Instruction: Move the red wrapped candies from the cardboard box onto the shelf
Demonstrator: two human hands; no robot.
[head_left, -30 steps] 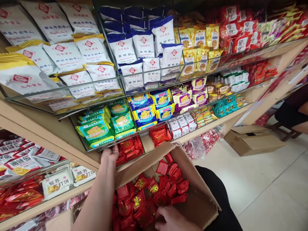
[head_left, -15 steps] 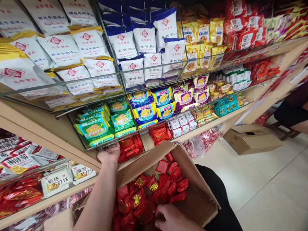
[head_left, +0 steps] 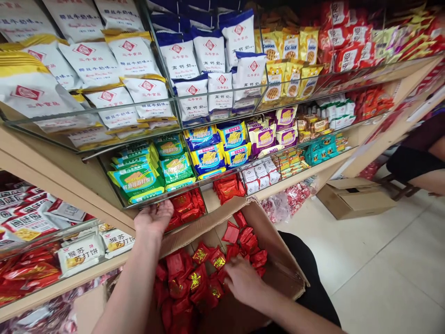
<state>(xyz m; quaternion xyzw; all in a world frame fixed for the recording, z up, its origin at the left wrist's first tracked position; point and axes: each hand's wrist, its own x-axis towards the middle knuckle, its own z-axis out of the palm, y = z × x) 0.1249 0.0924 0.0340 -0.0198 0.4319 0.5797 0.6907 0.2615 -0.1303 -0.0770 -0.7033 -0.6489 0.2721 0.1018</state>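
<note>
My left hand (head_left: 155, 218) is palm up at the edge of the low shelf, under the glass tray of green soda biscuits (head_left: 137, 181). It is open, its fingertips partly hidden beside the red-wrapped packets (head_left: 187, 206) in the lower compartment. My right hand (head_left: 245, 280) is inside an open cardboard box (head_left: 288, 269), over loose small red packets with gold print (head_left: 196, 278). Its fingers are bent and touch the packets, with thumb and forefinger apart; I see nothing held, though the far fingertips are hidden. The box stands tilted against the shelf, by my dark-clothed leg (head_left: 309, 269).
Glass-fronted shelves hold white packs (head_left: 93, 65), yellow cookie packs (head_left: 292, 46) and blue soda biscuits (head_left: 208, 155). Another cardboard box (head_left: 354, 199) stands on the tiled floor near bagged goods (head_left: 295, 197). A person's leg (head_left: 417, 162) shows at the right edge.
My right hand has moved farther up the box, over the red packets in its middle. The left hand stays at the shelf edge, slightly shifted. The view has moved a little.
</note>
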